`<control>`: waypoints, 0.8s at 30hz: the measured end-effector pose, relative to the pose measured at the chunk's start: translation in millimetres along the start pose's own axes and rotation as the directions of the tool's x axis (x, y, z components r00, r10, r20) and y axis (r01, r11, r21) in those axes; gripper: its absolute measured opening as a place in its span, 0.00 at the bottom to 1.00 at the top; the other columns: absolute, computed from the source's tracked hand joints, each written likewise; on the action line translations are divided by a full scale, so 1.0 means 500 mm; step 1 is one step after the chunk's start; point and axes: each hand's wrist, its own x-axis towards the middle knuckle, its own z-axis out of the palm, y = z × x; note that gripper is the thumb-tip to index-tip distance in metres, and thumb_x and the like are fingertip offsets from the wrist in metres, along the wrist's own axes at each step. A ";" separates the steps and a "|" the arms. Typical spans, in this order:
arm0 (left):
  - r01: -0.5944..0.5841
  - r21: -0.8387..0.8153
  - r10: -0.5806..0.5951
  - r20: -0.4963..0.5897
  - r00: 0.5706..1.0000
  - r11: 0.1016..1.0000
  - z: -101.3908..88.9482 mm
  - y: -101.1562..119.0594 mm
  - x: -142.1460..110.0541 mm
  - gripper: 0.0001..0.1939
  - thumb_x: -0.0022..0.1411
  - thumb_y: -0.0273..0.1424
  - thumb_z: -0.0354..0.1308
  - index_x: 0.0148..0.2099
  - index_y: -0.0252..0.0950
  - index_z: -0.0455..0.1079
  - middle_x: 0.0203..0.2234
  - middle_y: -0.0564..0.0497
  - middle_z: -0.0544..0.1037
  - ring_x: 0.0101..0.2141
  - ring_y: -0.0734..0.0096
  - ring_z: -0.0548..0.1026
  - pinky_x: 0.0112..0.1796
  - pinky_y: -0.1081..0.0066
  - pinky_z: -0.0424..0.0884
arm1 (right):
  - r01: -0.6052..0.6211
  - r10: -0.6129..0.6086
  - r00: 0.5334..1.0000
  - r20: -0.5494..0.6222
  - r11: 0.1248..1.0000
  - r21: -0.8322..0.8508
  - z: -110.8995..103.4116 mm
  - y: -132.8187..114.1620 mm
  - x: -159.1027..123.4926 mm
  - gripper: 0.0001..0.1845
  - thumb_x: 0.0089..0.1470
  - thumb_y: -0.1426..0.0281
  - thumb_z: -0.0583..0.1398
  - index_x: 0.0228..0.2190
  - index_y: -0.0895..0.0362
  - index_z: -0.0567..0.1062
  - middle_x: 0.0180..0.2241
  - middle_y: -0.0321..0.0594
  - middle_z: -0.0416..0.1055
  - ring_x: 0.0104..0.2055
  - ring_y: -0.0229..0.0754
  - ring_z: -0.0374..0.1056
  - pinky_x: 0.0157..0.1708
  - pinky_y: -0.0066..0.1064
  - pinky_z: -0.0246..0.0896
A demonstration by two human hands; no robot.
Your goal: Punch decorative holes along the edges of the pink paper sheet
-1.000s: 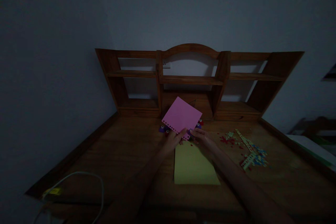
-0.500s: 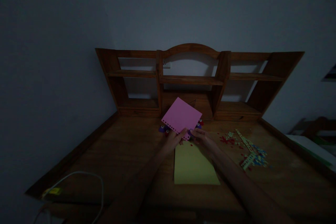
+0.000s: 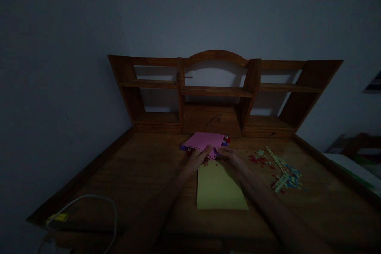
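Observation:
My left hand [image 3: 196,159] is closed on the near edge of a sheet of pink paper [image 3: 205,140], its thumb lying on top. A row of small holes runs along that edge. My right hand [image 3: 232,156] is closed around a small purple paper punch [image 3: 217,151] at the sheet's right corner; the fingers partly hide it. Other little punches surround the sheet: a red punch [image 3: 189,151] and a purple punch [image 3: 182,147] on the left, a red punch [image 3: 227,139] on the right. Below my hands lies yellow paper [image 3: 220,188].
Tiny red bits [image 3: 257,158], blue bits [image 3: 294,176] and pale perforated strips [image 3: 275,158] lie scattered on the right of the wooden desk [image 3: 143,166]. A wooden shelf unit [image 3: 217,92] stands at the back. A white cable [image 3: 114,206] loops at the front left.
The pink sheet has tipped from facing me to a flatter angle, its far edge dropping. Both hands keep nearly the same place, with the purple punch still in my right hand.

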 end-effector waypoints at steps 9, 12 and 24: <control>0.020 -0.014 -0.020 -0.056 0.998 1.000 0.001 -0.009 0.007 0.22 0.60 0.51 0.57 0.38 0.34 0.67 0.23 0.55 0.71 0.20 0.76 0.67 0.21 0.75 0.61 | -0.014 0.015 1.000 -0.025 1.000 0.023 0.017 -0.010 -0.010 0.13 0.42 0.60 0.72 0.28 0.54 0.80 0.31 0.39 0.76 0.31 0.40 0.67 0.32 0.33 0.58; 0.035 -0.030 -0.038 -0.101 0.994 0.999 0.001 -0.012 0.010 0.23 0.59 0.51 0.58 0.37 0.34 0.68 0.22 0.55 0.71 0.19 0.77 0.67 0.21 0.75 0.61 | -0.001 0.002 1.000 -0.022 1.000 0.024 0.024 -0.010 -0.011 0.13 0.42 0.59 0.72 0.26 0.53 0.80 0.29 0.38 0.75 0.29 0.39 0.65 0.30 0.32 0.55; 0.023 -0.117 -0.043 -0.172 0.984 0.993 -0.003 -0.030 0.023 0.24 0.57 0.52 0.59 0.36 0.34 0.68 0.20 0.55 0.70 0.17 0.77 0.65 0.18 0.76 0.60 | 0.029 -0.029 0.999 0.017 0.998 0.054 0.025 -0.001 -0.007 0.15 0.50 0.56 0.67 0.28 0.55 0.77 0.21 0.33 0.65 0.22 0.34 0.55 0.23 0.30 0.42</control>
